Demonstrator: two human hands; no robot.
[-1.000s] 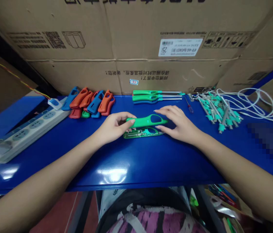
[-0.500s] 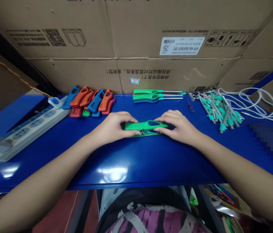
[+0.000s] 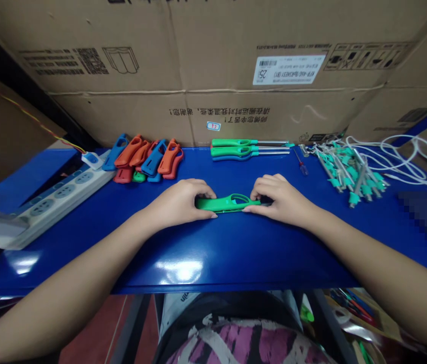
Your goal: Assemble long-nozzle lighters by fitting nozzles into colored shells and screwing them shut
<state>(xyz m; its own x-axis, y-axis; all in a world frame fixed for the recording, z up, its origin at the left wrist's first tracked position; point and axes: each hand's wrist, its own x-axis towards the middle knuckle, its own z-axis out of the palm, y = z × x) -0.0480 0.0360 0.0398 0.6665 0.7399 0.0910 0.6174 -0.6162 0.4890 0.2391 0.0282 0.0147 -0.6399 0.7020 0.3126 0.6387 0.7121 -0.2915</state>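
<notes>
Green top shell (image 3: 221,203) now down over lower half (image 3: 230,211), wiring covered since last frame. My left hand (image 3: 177,200) grips left end, my right hand (image 3: 284,200) pinches right end. Casing on blue table (image 3: 213,253), between hands; seam seemingly not fully closed.

White glare spots the blue tabletop (image 3: 243,258), the upper corners dim
</notes>
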